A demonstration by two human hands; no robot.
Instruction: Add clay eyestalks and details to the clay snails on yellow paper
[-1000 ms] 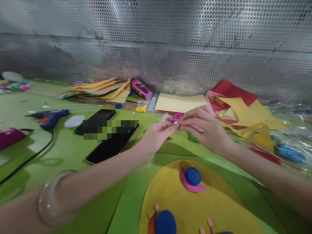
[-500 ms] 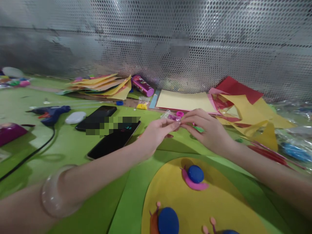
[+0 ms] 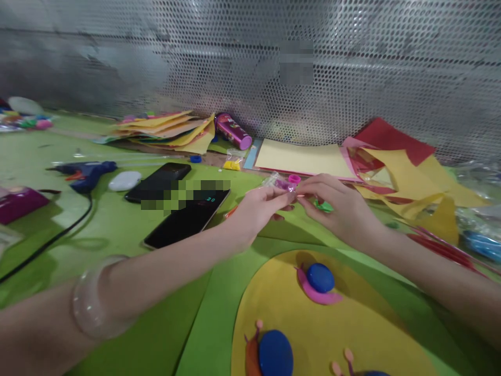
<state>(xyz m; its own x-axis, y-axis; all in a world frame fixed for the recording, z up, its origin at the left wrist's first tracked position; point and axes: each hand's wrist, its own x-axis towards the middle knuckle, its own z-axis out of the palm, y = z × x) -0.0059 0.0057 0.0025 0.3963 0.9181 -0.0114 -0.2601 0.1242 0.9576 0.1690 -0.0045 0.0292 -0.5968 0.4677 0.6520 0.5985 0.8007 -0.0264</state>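
Small clear packet (image 3: 278, 182) of pink bits is pinched between the closed fingertips of the left hand (image 3: 256, 211) and right hand (image 3: 342, 209), over the green desk (image 3: 117, 230). It is at 11 o'clock from the blue-shelled clay snail (image 3: 319, 282), and a black phone (image 3: 186, 222) lies at 9 o'clock from the left hand.

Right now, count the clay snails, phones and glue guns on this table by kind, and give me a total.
Clay snails: 3, one cut off by the bottom edge
Black phones: 2
Blue glue gun: 1
Total: 6
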